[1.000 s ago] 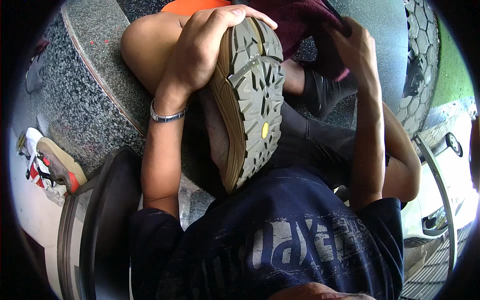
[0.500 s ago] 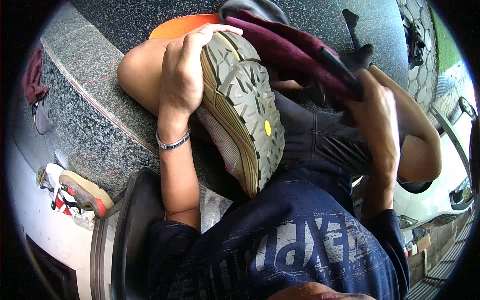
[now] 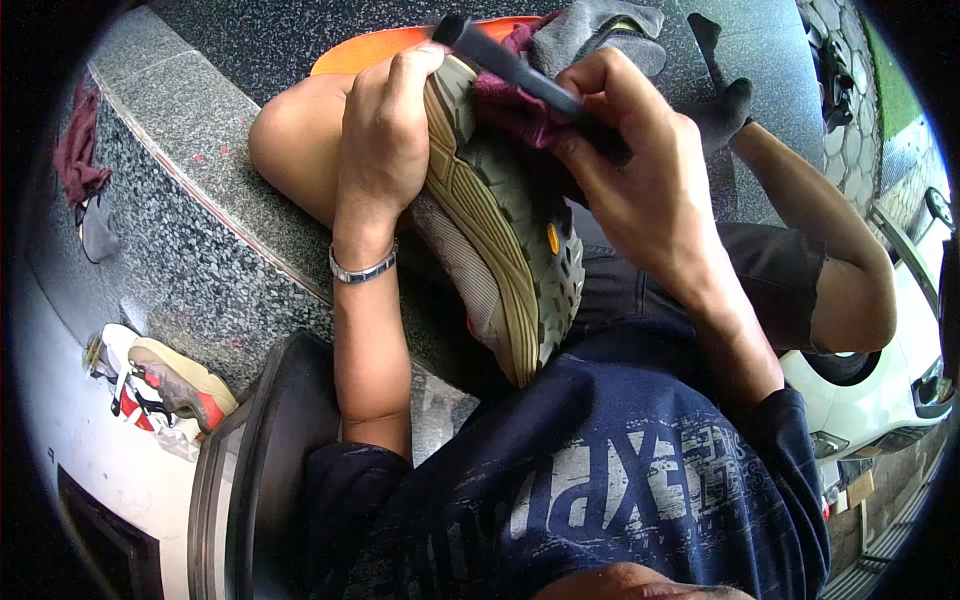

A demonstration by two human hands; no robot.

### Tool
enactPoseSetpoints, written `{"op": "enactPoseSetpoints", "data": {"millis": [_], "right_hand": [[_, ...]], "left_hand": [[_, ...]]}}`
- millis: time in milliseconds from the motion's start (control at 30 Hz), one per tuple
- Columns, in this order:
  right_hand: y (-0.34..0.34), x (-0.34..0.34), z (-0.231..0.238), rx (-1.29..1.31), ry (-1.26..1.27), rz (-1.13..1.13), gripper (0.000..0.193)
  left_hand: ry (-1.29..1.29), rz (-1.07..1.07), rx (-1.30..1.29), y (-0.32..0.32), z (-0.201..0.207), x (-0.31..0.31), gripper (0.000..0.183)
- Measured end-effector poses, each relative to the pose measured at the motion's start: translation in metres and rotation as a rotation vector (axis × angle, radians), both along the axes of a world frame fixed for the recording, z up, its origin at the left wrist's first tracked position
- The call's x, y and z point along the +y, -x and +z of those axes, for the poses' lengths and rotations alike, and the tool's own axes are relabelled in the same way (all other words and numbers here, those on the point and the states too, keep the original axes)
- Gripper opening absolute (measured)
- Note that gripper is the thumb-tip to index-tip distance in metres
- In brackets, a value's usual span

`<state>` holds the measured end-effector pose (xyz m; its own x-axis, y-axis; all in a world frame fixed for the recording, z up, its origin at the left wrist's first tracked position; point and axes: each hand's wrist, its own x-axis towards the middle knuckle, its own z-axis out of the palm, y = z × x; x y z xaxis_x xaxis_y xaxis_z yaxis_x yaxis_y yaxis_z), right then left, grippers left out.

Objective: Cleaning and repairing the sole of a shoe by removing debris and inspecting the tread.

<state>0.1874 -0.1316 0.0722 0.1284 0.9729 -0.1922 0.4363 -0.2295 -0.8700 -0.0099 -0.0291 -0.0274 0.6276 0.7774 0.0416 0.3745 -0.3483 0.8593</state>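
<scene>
A beige and grey hiking shoe (image 3: 490,240) stands tilted across my lap, its dark lugged sole turned to the right. My left hand (image 3: 385,140) is closed on its far end, with the fingers curled over the edge. Above the sole, my right hand (image 3: 640,160) grips a long black tool (image 3: 510,72) that slants up to the left past the shoe's far end. A maroon cloth (image 3: 510,105) bunches under the tool, against or close to the sole. Whether the right fingers also hold the cloth is partly hidden, as is the tool's working end.
A grey cloth or pouch (image 3: 600,35) and an orange flat piece (image 3: 370,45) lie beyond the shoe. The other shoe (image 3: 185,385) rests at the left near a dark chair edge (image 3: 285,440). Another maroon cloth (image 3: 80,150) hangs far left. A white car (image 3: 870,400) stands at the right.
My right hand has swung left with the black tool, from beside my right knee to over the sole. The maroon cloth, stretched out before, is now bunched. The shoe's sole has turned further right.
</scene>
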Motion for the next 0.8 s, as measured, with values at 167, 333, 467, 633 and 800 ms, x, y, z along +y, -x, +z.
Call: {"op": "enactPoseSetpoints", "data": {"millis": [167,333,467,633,800], "right_hand": [[0.011,0.009,-0.002,-0.292,-0.244,0.301,0.029],[0.014,0.018,-0.010,-0.232,-0.497,0.376,0.026],[0.014,0.018,-0.014,-0.140,-0.535,0.342,0.026],[0.015,0.019,-0.019,-0.100,-0.515,0.306,0.025],[0.016,0.024,-0.025,0.006,-0.601,0.325,0.024]], "left_hand": [[-0.184,-0.014,-0.086,0.001,-0.007,-0.003,0.022],[0.475,0.103,-0.109,0.000,0.036,0.000,0.032],[-0.049,-0.043,-0.007,-0.001,0.031,-0.004,0.027],[-0.266,0.040,-0.047,-0.006,0.035,-0.011,0.039],[-0.062,0.058,-0.059,0.000,0.024,-0.011,0.041]]}}
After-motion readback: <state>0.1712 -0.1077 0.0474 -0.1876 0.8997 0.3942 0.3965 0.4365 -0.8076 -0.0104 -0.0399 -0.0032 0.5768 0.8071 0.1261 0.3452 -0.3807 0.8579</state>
